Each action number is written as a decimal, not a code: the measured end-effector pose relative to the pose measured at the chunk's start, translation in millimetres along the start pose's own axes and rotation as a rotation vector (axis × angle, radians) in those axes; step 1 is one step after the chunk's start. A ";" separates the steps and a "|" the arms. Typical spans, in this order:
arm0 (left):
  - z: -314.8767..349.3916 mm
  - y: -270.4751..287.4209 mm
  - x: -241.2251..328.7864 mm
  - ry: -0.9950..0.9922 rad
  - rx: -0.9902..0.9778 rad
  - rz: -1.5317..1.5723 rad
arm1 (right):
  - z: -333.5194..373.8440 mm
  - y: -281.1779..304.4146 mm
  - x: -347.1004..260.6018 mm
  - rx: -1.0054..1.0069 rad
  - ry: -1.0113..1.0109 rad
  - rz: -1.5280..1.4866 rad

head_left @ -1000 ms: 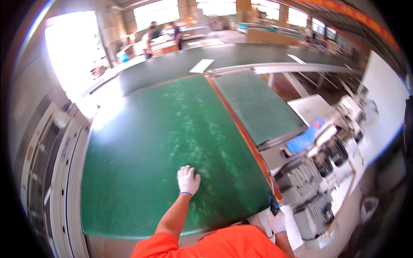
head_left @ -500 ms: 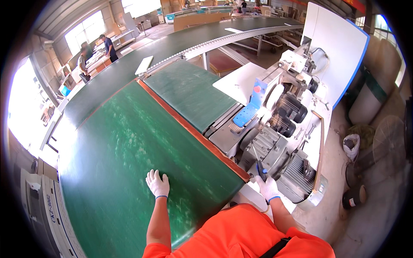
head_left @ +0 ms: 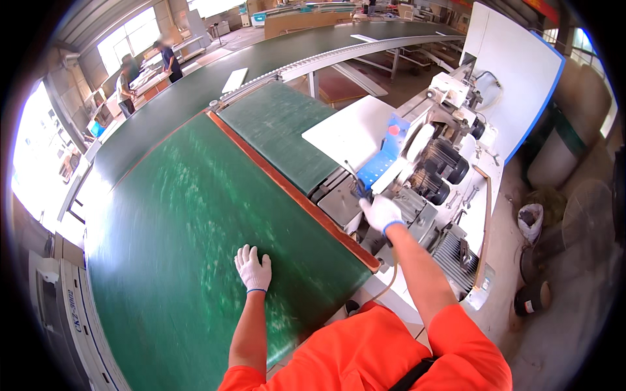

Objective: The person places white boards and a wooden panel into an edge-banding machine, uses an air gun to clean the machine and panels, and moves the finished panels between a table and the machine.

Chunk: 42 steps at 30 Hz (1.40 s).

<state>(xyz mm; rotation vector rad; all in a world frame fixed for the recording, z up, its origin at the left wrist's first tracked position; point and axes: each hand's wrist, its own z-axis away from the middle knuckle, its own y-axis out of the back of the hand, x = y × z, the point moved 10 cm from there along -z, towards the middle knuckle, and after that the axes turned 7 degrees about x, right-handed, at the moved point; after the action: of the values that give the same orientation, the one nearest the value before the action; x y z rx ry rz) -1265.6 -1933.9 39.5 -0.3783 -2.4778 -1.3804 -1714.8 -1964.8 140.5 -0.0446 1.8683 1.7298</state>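
My left hand (head_left: 252,268), in a white knit glove, lies flat on the wide green conveyor belt (head_left: 189,260) with its fingers stretched out. The right hand (head_left: 383,214), gloved alike, is closed round the handle of an air blow gun (head_left: 360,188) that has a thin nozzle. A yellowish hose (head_left: 392,277) hangs below that hand toward my body. The nozzle points away from me, over the metal plate beside a blue perforated bracket (head_left: 378,168). Just past the bracket a white panel (head_left: 349,132) lies flat, partly over a smaller green belt (head_left: 280,127).
An orange-red strip (head_left: 287,189) edges the belt. To the right stand dark motors (head_left: 447,159), a finned motor (head_left: 450,257), wrenches (head_left: 469,197) and a tall white cover (head_left: 512,78). Farther off, a curved conveyor carries a narrow white board (head_left: 235,80). Two people (head_left: 171,63) stand at the far left.
My right hand has moved forward and left with the blow gun, from above the gear housing to beside the blue bracket. The white panel has slid left over the smaller belt.
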 end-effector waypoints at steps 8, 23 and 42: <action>-19.3 -15.7 -6.7 0.062 -0.023 0.063 | -30.2 9.7 52.5 0.113 -0.119 -0.008; -303.0 -209.1 94.4 -0.122 -0.302 -0.114 | 152.9 38.2 148.3 -0.299 -0.519 -0.407; -92.6 -45.8 1.1 0.066 -0.104 -0.235 | 136.8 -66.7 126.9 -0.233 -0.266 -0.268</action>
<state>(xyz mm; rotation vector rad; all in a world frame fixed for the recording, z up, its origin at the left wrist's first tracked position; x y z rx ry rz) -1272.4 -2036.4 50.7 -0.0612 -2.4649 -1.5892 -1739.5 -1803.9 27.6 -0.1419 1.3970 1.6666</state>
